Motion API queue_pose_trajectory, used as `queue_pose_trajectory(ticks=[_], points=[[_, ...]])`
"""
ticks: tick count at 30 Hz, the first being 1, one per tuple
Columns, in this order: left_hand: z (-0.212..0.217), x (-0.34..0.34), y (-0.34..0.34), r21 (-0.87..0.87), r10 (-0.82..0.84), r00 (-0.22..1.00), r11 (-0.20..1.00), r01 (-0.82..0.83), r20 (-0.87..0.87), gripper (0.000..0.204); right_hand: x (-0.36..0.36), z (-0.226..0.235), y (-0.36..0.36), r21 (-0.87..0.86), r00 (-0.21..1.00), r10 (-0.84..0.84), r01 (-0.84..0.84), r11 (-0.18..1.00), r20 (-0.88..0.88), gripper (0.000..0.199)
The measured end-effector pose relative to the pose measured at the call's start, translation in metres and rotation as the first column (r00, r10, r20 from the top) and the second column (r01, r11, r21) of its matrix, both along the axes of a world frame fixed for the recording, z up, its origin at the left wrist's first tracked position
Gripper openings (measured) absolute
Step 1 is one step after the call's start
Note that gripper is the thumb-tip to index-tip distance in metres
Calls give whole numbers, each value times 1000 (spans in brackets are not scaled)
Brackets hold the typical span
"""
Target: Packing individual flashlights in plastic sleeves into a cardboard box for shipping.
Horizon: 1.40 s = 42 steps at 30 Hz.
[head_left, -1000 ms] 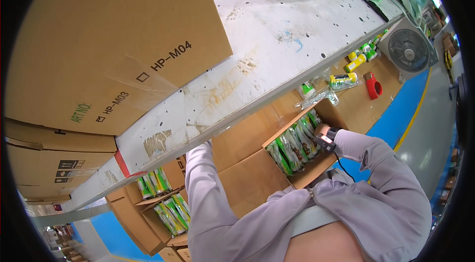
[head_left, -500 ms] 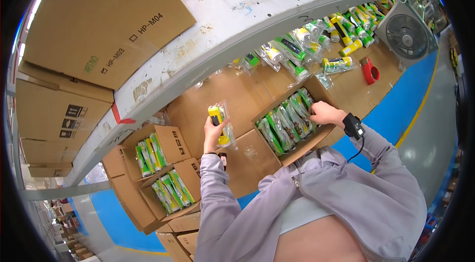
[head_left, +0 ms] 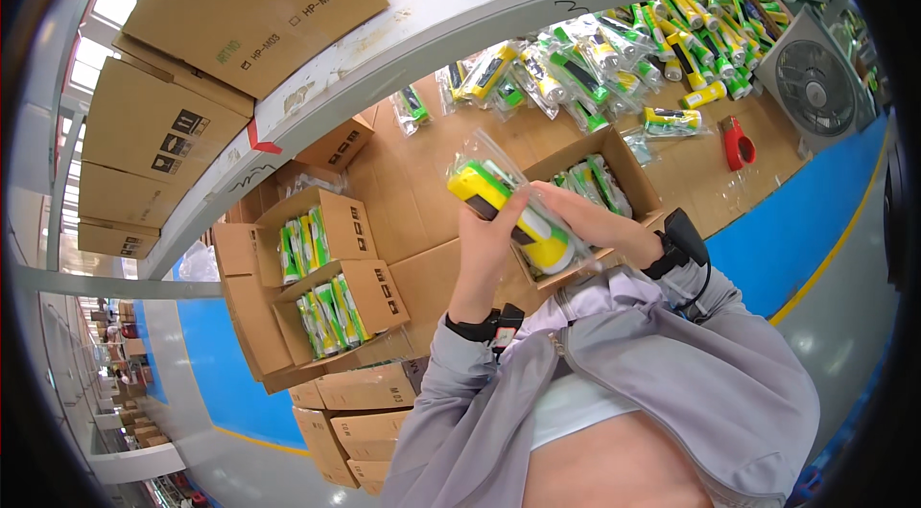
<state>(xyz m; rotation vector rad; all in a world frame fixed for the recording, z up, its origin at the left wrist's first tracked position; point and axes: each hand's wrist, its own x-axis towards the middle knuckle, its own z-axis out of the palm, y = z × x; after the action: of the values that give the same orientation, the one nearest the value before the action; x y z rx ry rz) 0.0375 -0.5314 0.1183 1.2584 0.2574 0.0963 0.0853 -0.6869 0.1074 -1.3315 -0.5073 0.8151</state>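
In front of me is a flashlight-like cylinder (head_left: 484,191), yellow and green with a dark panel and a flared white-and-yellow end, inside a clear plastic bag. My left hand (head_left: 487,244) is wrapped around it, thumb on top. My right hand (head_left: 590,218) is at the bag's right side, its fingers closed against the plastic and the fingertips partly hidden. Below and behind my hands stands an open cardboard box (head_left: 641,172) holding a row of similar bagged pieces (head_left: 595,184). My right forearm and the cylinder cover part of this box.
Two open boxes (head_left: 391,295) with upright green pieces stand at the left. Many bagged cylinders (head_left: 576,71) are heaped at the back, near a red tape dispenser (head_left: 737,143) and a grey fan (head_left: 811,86). A white shelf (head_left: 432,14) crosses above; closed cartons (head_left: 369,388) are stacked below left.
My left hand has brought the bagged cylinder rightward and closer to me. My right hand has left the inside of the box and moved left to the bag.
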Motion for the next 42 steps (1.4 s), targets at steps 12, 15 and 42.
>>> queue_pose_trajectory(ticks=[12, 15, 42], points=[[-33, 8, -44, -96, 205, 975, 972, -212, -83, 32, -53, -14, -35, 7, 940, -284, 288, 958, 187, 42], [-32, 3, -45, -233, 149, 978, 956, -180, -146, 28, -51, -13, -44, -162, 919, -244, 304, 939, 311, 38], [-108, -8, 44, 283, 316, 914, 928, -241, -257, 52, 69, -39, -37, -678, 799, 406, -596, 430, -444, 50]])
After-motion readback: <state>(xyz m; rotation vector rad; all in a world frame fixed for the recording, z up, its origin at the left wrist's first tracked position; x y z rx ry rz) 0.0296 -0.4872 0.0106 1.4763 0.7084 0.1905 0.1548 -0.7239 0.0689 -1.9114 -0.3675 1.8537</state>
